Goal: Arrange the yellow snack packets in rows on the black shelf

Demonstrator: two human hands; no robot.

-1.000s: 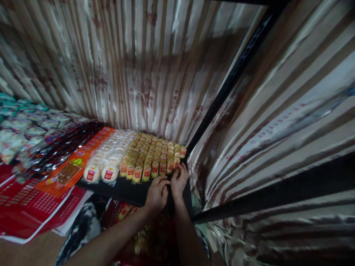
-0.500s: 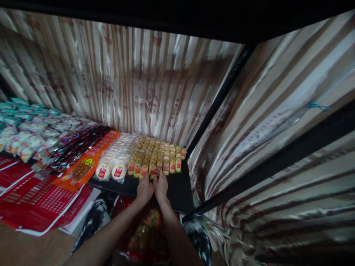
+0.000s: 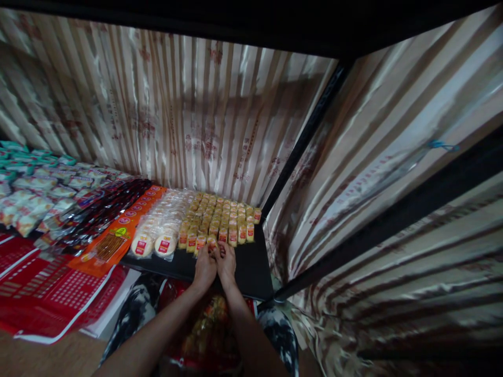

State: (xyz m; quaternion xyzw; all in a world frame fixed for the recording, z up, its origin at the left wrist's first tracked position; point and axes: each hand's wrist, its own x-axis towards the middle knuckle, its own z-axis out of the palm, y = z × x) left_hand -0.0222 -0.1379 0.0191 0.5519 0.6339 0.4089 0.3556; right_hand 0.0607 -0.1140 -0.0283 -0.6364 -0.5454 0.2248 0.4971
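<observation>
L hand (image 3: pixel 205 267), R hand (image 3: pixel 226 264): grips closed tog. on yellow pkt (image 3: pixel 212 241), blk shelf (image 3: pixel 253 272) below.

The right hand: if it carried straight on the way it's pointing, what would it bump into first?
Probably the front row of small yellow packets with red labels, just beyond the right hand. Depth is unclear, so its fingertips may be touching them.

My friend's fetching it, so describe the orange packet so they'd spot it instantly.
Find the black shelf before the striped sheeting. The orange packet lies between shiny dark packets and round white snacks. Unlike both, it is bright orange, with brown sticks showing near its front.
</observation>
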